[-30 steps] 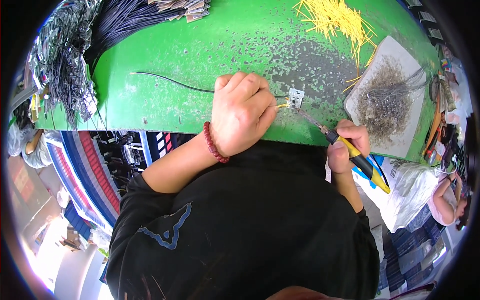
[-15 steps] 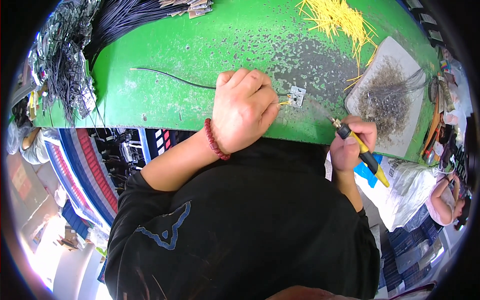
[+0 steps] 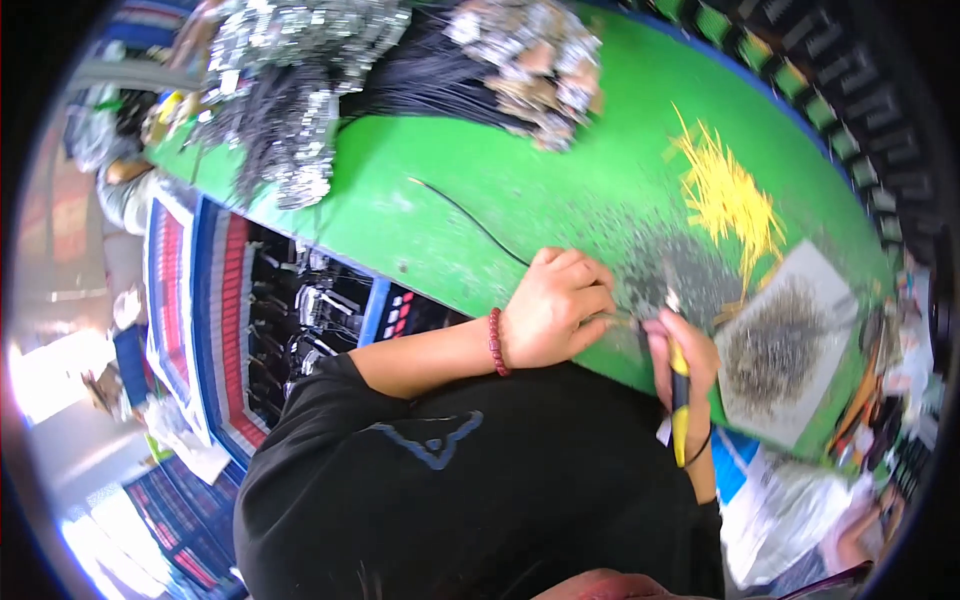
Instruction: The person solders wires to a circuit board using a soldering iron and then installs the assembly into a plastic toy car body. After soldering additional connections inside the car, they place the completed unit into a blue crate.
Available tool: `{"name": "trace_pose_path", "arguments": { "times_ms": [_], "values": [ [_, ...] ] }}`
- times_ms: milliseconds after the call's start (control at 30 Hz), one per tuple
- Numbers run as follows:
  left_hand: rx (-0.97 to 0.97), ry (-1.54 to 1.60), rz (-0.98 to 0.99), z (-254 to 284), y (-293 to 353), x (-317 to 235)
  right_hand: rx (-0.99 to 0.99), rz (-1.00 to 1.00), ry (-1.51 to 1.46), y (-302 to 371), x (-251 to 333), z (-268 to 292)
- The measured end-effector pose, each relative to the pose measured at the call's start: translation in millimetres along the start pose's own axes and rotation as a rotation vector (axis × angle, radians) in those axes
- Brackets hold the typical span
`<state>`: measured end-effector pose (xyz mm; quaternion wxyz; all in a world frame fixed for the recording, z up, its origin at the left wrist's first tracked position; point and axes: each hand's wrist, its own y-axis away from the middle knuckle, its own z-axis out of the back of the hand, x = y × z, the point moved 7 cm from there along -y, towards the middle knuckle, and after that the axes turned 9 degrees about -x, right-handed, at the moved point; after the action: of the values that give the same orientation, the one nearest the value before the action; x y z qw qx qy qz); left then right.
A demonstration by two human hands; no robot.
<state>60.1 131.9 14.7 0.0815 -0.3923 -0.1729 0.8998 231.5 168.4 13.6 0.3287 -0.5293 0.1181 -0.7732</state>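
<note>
My left hand (image 3: 560, 308), with a dark red bead bracelet (image 3: 495, 342) at the wrist, is closed around a thin black cable (image 3: 472, 219). The cable's free end trails to the upper left across the green bench. In my right hand (image 3: 697, 352) is a yellow and black soldering iron (image 3: 681, 388), its tip near the fingertips of my left hand. Motion blurs the gap between the hands, so the small circuit board and yellow wires there cannot be made out clearly.
Loose yellow wires (image 3: 735, 195) lie at the far right of the green bench (image 3: 400, 160). Nearer stands a pale slab (image 3: 790, 425) covered with dark clippings. Silvery wrapped bundles (image 3: 305, 130) and black cables (image 3: 430, 90) are piled at the far left.
The view has tilted and shifted, showing more of the piles at the back. My right hand has brought the soldering iron closer to my left hand; its handle is now more upright.
</note>
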Motion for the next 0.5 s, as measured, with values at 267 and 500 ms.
{"name": "trace_pose_path", "arguments": {
  "times_ms": [267,500],
  "values": [
    [-0.418,-0.387,0.164,155.9,-13.7,103.3,-0.052,-0.277,-0.12,37.3,-33.2,16.1],
    [-0.422,-0.985,0.429,245.3,24.9,177.9,-0.036,-0.295,-0.07,29.9,-30.6,9.8]
  ]
}}
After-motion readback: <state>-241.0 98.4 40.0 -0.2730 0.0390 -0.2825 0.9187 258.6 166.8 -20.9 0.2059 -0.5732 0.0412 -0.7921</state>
